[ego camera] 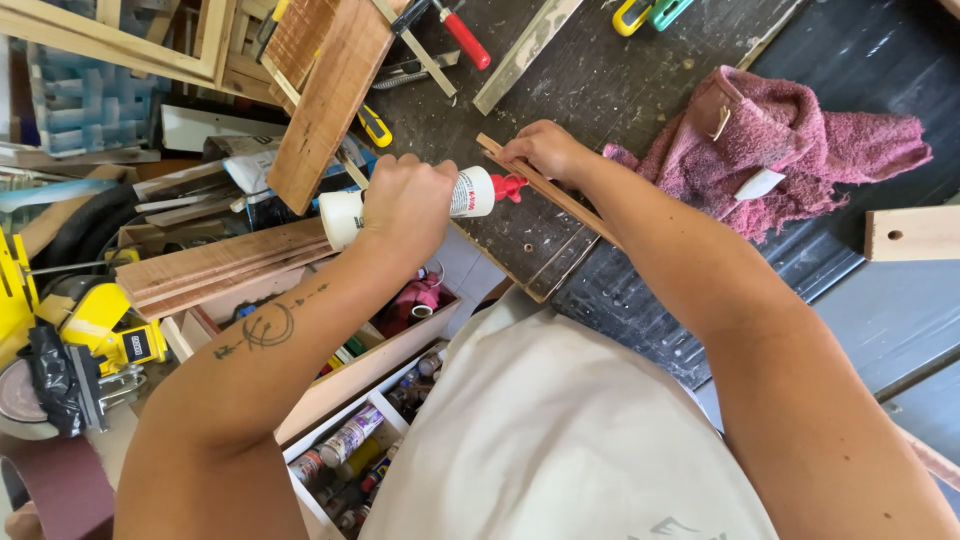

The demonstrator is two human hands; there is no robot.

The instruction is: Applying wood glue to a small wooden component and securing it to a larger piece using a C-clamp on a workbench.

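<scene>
Nearest, the left hand (405,205) is wrapping its fingers tightly round a white glue bottle (345,215), lying it sideways with the red nozzle (510,186) pointing at a thin wood strip (560,198). Just beyond, the right hand (545,150) is pinching that strip with closed fingers, pressing it onto the dark bench (600,80). Farther right, a pink rag (790,145) is lying crumpled.

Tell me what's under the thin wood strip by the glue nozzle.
The wood strip lies on the dark, scuffed workbench. The right hand covers its far end, so nothing can be seen beneath there.
</scene>
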